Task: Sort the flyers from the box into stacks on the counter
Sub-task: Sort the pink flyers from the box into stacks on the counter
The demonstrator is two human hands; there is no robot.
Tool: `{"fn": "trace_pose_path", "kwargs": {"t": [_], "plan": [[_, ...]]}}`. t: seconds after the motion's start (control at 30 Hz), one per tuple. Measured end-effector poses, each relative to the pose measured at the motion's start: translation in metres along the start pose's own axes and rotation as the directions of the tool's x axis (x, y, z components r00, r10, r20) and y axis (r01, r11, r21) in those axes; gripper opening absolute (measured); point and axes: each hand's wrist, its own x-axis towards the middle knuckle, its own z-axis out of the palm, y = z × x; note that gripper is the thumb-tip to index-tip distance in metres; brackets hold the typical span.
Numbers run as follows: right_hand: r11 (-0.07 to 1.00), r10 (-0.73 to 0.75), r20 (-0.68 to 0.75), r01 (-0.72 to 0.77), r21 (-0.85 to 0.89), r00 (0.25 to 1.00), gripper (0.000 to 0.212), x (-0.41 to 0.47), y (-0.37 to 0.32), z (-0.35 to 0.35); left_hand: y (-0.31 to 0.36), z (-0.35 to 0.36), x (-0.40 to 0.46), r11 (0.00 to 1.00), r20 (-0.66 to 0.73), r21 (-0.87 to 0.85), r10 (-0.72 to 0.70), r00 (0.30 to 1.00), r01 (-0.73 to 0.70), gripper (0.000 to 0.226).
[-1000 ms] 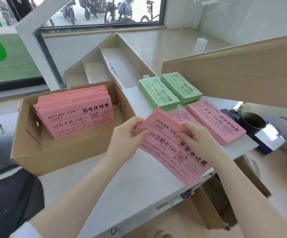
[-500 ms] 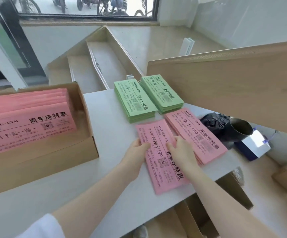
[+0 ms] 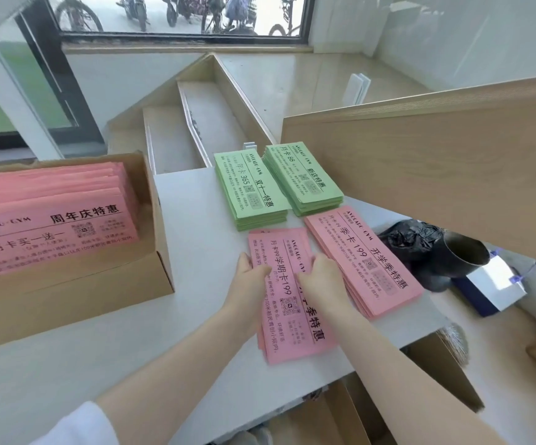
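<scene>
Fingers (image 3: 255,268) of the left hand (image 3: 248,284) curl over the left long edge of the near pink stack (image 3: 287,297), thumb side on the paper, while the right hand (image 3: 321,281) lies on top of that stack with its fingers bent down against the right edge; both hands hold the pile between them, squaring it on the white surface (image 3: 196,252). How tightly the right fingertips pinch cannot be told, since the hand hides them.

Far to the left of the fingers, the cardboard box (image 3: 77,293) holds more pink flyers (image 3: 48,220) standing on edge, leaning back, not yet sorted. Just beyond the fingertips lies a green stack (image 3: 249,191), and beside it to the right a second green stack (image 3: 302,178), the two touching or nearly so. Right of the right hand, a second pink stack (image 3: 363,258) sits just beside the one being held. Farther right, a black plastic bag (image 3: 411,239) and a dark cup (image 3: 459,258) rest near a white and blue box (image 3: 491,290).

These flyers look thin, light and floppy, and a smooth pile probably slides apart easily. Taking a batch by both long edges near the middle, with a thumb pressing on top, should keep the sheets aligned; lifting by one corner risks fanning or creasing them.
</scene>
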Motion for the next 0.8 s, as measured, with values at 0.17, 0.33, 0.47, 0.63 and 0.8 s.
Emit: {"fn": "trace_pose_path", "kwargs": {"t": [0.17,0.33,0.47,0.63,0.8], "plan": [[0.881,0.171,0.083,-0.19,0.433,0.982,0.012,-0.004,-0.005,-0.007,0.011,-0.003,-0.011,0.999,-0.011,0.041,-0.006,1.0,0.006,0.032],[0.873,0.08,0.242,-0.185,0.452,0.967,0.03,-0.007,-0.017,-0.003,0.006,-0.002,-0.017,0.998,0.025,0.058,0.014,1.0,-0.016,0.029],[0.972,-0.04,0.24,-0.018,0.233,0.97,0.05,-0.015,-0.023,-0.011,0.003,-0.017,-0.006,0.988,0.062,0.153,-0.003,0.998,-0.007,0.063],[0.889,-0.35,0.285,0.412,-0.199,0.893,0.068,-0.034,-0.033,-0.04,0.021,-0.044,0.0,0.767,0.133,0.543,0.323,0.937,-0.342,0.094],[0.653,-0.453,0.391,0.597,-0.467,0.801,0.072,-0.061,-0.049,-0.059,0.036,-0.061,-0.002,0.706,0.398,0.472,0.365,0.842,-0.529,0.061]]}}
